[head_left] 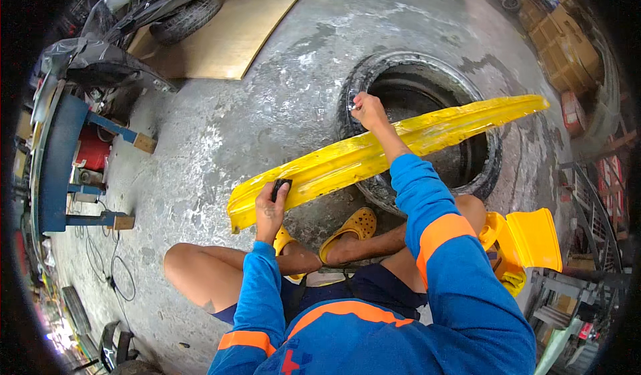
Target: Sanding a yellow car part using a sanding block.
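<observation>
A long yellow panel [374,153], ridged along its length and scuffed, lies slantwise in front of me, its far right end resting over a tire [493,168]. Near the panel's left end, my left hand [270,209] is closed around a small black block [281,186] against the yellow surface. My right arm reaches across the panel. Beyond its far edge, above the tire's left side, my right hand [369,111] is closed in a pinch; what sits between the fingertips is too small to make out.
Right of my knee stand yellow plastic parts [534,238]. A blue metal frame [63,161] is on the left, with cables [110,278] on the floor. Farther off lie a wooden board [267,15] with another tire [187,20], and cardboard boxes [564,48].
</observation>
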Tool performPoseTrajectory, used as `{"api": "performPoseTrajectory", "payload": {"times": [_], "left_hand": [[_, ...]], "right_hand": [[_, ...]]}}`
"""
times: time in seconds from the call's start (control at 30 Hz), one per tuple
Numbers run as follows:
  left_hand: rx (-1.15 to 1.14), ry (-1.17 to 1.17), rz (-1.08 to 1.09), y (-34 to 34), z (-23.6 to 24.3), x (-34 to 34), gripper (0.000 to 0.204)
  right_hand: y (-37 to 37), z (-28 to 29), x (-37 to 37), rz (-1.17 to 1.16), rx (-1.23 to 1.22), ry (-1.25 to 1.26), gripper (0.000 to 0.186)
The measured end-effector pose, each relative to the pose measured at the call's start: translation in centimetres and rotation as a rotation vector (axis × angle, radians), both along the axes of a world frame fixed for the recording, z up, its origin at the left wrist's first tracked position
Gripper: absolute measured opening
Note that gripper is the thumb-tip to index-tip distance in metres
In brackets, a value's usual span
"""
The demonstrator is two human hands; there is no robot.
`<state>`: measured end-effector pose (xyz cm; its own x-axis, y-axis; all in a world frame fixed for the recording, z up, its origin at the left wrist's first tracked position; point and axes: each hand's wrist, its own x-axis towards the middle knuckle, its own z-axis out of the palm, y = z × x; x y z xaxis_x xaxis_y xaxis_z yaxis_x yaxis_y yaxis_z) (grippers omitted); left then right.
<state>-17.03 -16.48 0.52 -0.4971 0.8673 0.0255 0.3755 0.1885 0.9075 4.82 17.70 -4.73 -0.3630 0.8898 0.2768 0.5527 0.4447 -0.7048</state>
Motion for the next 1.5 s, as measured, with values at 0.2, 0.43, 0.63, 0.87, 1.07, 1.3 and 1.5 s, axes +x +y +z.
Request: {"api": "performPoseTrajectory", "payload": {"times": [0.2,0.43,0.63,0.87,1.07,1.3,1.5], "left_hand": [[-0.021,0.032,-0.012,0.1,0.2,-0.1,0.026],[0.057,0.043,0.001,0.2,0.1,0.0,0.028],[-0.022,0.043,0.007,0.2,-0.2,-0.2,0.029],[-0.102,0.057,0.060,0.1,0.3,0.2,0.025],[0.194,0.404,-0.051,-0.5,0.3,1.3,0.013],[0.198,0.434,0.045,-2.0,-0.4,-2.4,0.012],[0.188,0.269,0.297,-5.5,1.8,-10.8,0.023]], "right_hand": [[1.9,-0.1,-0.6,-0.043,0.213,-0.081,0.026],[5.0,-0.1,-0.5,0.047,0.097,-0.226,0.032],[5.4,1.5,7.2,0.110,0.186,-0.228,0.044],[4.8,5.3,20.2,0.188,-0.135,-0.681,0.062],[5.8,2.5,17.6,-0.002,-0.197,-0.704,0.076],[4.3,1.2,15.2,-0.061,-0.018,-0.649,0.069],[-0.6,2.6,7.3,0.105,0.049,-0.488,0.066]]}}
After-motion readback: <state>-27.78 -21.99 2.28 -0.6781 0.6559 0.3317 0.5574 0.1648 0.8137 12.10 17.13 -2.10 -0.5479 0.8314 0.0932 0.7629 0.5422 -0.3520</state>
